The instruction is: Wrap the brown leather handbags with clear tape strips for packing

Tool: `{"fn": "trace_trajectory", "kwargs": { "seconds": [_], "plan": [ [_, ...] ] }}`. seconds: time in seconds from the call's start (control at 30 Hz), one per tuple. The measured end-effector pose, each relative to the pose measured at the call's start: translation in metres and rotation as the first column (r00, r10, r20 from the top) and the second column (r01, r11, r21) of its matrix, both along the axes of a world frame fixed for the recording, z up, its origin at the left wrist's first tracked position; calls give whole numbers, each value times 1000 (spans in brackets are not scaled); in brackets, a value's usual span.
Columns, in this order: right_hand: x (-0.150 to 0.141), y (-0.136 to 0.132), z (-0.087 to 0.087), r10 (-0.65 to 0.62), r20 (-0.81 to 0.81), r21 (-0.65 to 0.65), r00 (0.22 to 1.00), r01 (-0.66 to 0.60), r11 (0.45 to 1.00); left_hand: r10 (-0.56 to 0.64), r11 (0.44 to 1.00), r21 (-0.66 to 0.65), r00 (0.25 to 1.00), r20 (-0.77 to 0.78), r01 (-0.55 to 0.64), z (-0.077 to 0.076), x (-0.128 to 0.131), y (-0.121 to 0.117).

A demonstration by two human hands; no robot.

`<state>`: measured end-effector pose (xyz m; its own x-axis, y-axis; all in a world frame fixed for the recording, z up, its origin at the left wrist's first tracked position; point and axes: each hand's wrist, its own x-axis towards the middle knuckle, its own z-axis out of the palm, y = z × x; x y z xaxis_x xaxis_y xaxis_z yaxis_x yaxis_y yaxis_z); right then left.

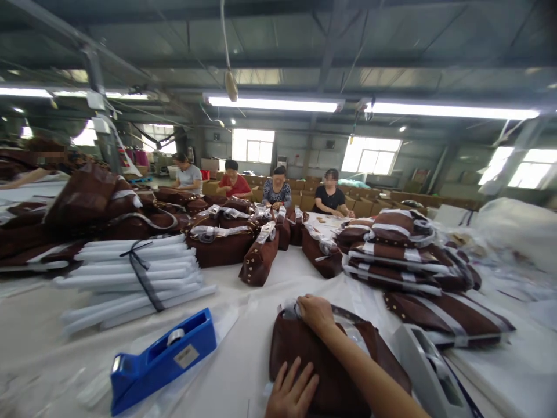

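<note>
A dark brown handbag point(333, 371) lies on the white-covered table right in front of me. My left hand point(293, 392) rests on its lower left side, fingers spread and flat. At the bag's upper left corner, my right hand point(317, 313) is closed with bent fingers, beside some clear plastic wrapping point(287, 307). The right forearm crosses over the bag and hides part of it. Behind that arm a dark strap point(348, 313) arches along the top. Exactly what the right fingertips pinch is hidden.
A blue tape dispenser point(165, 360) stands at left, a grey dispenser point(430, 371) close at right. Beyond are a tied bundle of white rolls point(134, 278), upright brown bags point(224, 244) and stacked wrapped bags point(400, 255). Several people sit across the table.
</note>
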<state>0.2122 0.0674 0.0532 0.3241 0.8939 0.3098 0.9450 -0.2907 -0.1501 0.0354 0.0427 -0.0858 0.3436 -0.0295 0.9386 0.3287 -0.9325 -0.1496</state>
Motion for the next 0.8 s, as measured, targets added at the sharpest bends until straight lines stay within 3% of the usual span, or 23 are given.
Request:
{"fn": "trace_trajectory", "kwargs": {
  "seconds": [0.1, 0.2, 0.27, 0.37, 0.5, 0.63, 0.8],
  "plan": [
    [1, -3, -3, 24, -87, 110, 996, -15, 994, -1, 998, 60, 995, 101, -5, -8, 12, 7],
    [4, -5, -7, 102, -247, 247, 964, -39, 968, 8, 998, 55, 993, 122, -15, -8, 12, 8],
    [6, -3, -9, 174, -371, 340, 912, -41, 939, 16, 998, 60, 998, 66, -20, -1, 4, 7],
    [4, 1, -11, 272, -543, 436, 794, -11, 900, 30, 999, 47, 989, -146, -23, 13, -14, 2],
    [-2, -1, -10, 335, -710, 474, 620, 68, 878, 10, 993, -106, 939, -343, -49, 27, -29, -9],
    [-9, -13, -6, 367, -790, 471, 491, 103, 876, -71, 966, -255, 901, -427, -44, 27, -29, -16],
    [-20, -45, -4, 365, -803, 451, 471, 80, 889, -131, 941, -336, 887, -444, -30, 27, -30, -17]
  ]
}}
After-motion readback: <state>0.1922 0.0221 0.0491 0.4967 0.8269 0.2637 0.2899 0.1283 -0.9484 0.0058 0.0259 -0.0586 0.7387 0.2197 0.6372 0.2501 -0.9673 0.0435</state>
